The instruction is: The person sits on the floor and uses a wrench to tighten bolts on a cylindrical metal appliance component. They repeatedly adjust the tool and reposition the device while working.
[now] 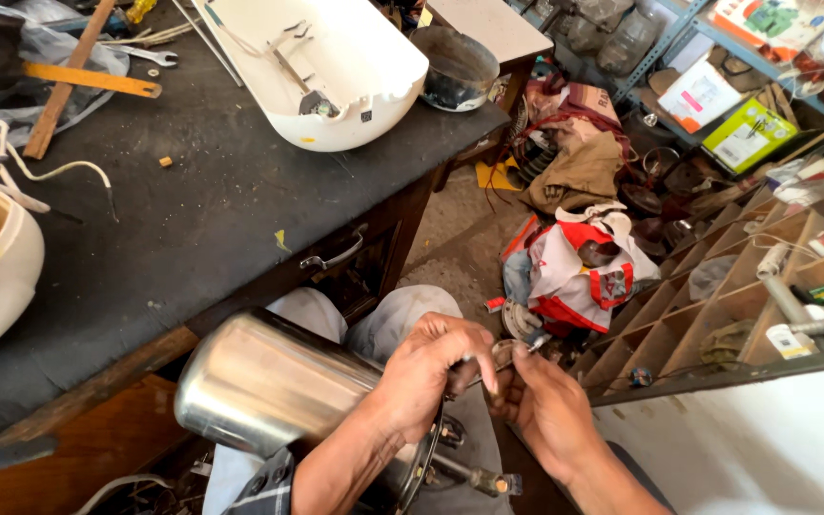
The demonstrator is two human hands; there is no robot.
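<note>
Steel canister (269, 381) — lying across the person's lap, below the dark workbench (202, 210). Left hand (426, 377) curled over its rim end, fingers pinching a small metal part (505, 353). Right hand (545, 405) — fingertips closed on the same part.

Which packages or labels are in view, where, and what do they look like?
Green box: shelf at upper right, flat, lime green with a white label panel.
White box: same shelf, left of the green one, white with orange print.
Picture box: top right shelf, white and red with a green picture.
White bag: floor, crumpled, white with red straps.
</note>
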